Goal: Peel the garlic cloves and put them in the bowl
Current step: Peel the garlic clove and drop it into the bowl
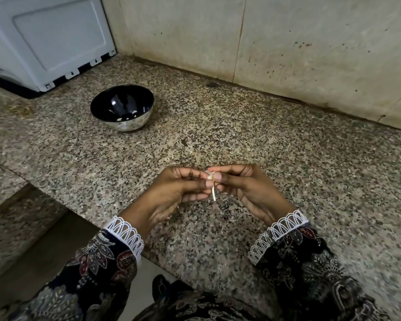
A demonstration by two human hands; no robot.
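No readable text, labels or numbers; small arrow marks along white appliance (49,42) base edge.

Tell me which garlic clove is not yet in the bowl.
The garlic clove pinched between both hands, skin strip hanging; the other pale cloves lie inside the bowl.

Dim, flat indoor light; wide-angle bend at the edges.

Lit softly and evenly, with only faint shadows under the left hand (171,193) and right hand (248,188) on the speckled bench (287,158). Small bright glints caught inside the dark bowl (122,111). Centre fairly sharp; patterned sleeves (310,262) at the bottom smeared and soft. Wall (287,42) lines curved by lens distortion.
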